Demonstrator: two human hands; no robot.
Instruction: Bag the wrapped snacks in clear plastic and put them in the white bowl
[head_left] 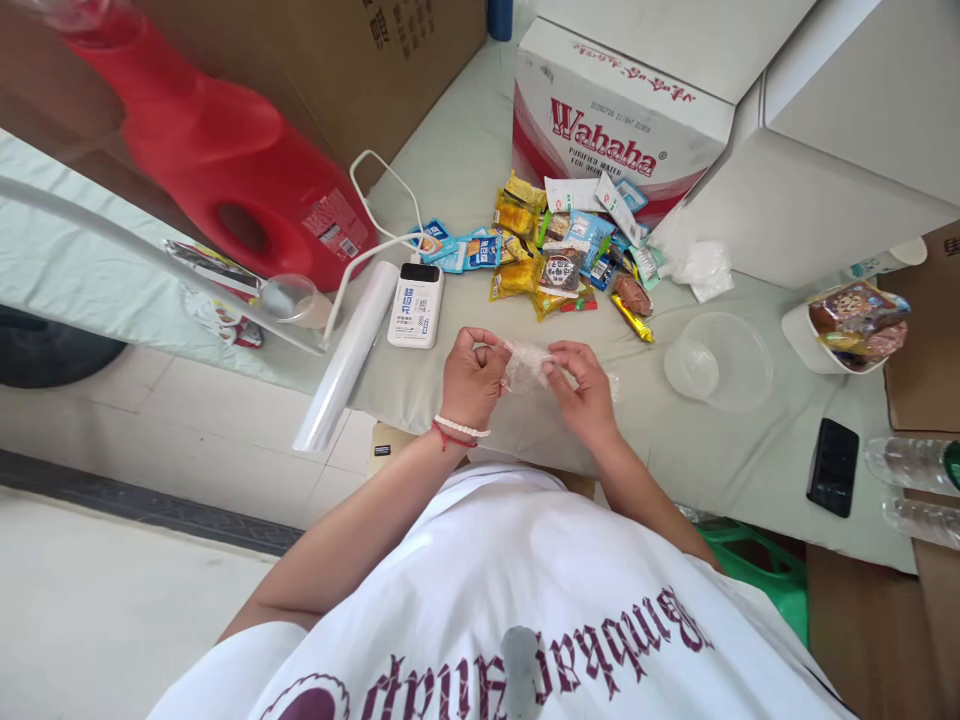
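Observation:
Between my two hands, close to the table's front edge, is a crumpled piece of clear plastic film [527,368], perhaps a small bag. My left hand [475,378], with a white bracelet and a red cord at the wrist, is closed and pinches its left side. At its right side my right hand [583,388] grips the film between thumb and fingers. Just beyond the hands lies a pile of small wrapped snacks [562,265] in yellow, blue and brown packets. A white power bank [416,305] with a cable plugged in rests left of my hands.
A roll of clear film [346,355] and a red jug [247,180] stand or lie at left. Behind the snacks is a Wahaha box [615,125]. To the right are a clear round container [739,365], a white tub [806,335] of snacks and a black phone [834,467].

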